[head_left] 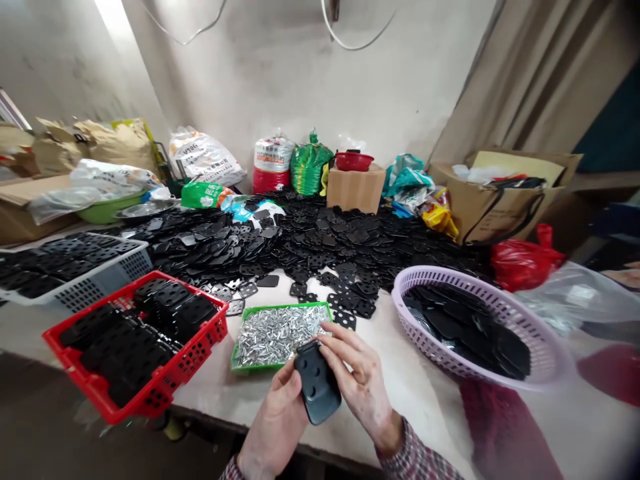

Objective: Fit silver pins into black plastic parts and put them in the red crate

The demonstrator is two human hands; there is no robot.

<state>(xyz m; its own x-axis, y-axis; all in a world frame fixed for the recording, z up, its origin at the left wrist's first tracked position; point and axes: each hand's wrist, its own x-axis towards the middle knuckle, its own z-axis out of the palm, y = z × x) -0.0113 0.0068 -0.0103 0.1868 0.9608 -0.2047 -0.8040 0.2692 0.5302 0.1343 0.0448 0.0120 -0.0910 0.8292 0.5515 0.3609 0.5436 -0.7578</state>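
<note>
from where i'm standing, the black plate (319, 393) is up off the table (385, 350), between the worker's two hands at the near edge, with its long axis running away from the body and leaning a little to the left at the far end. that far part has round holes in it; the near end is smooth and rounded. the left hand (280, 417) grips it from the left side, thumb laid along the edge, the other fingers mostly hidden behind it. the right hand (357, 373) comes in from the right, fingers bent and tips gathered at the far end of the plate, pinching there; whether some small piece sits between those tips as well, i cannot tell. just beyond this end lies the green tray (234, 361), full of loose silvery metal pins (280, 333), and the right hand is the nearer of the two, its fingertips reaching over the tray's near right corner. to the left of the tray is a red basket (80, 383) of stacked black plates, with a grey basket (90, 291) behind it; to the right is a lilac oval basket (401, 319), holding more dark plates. farther off, a broad heap of loose black plates (320, 233) spreads toward the wall.
</note>
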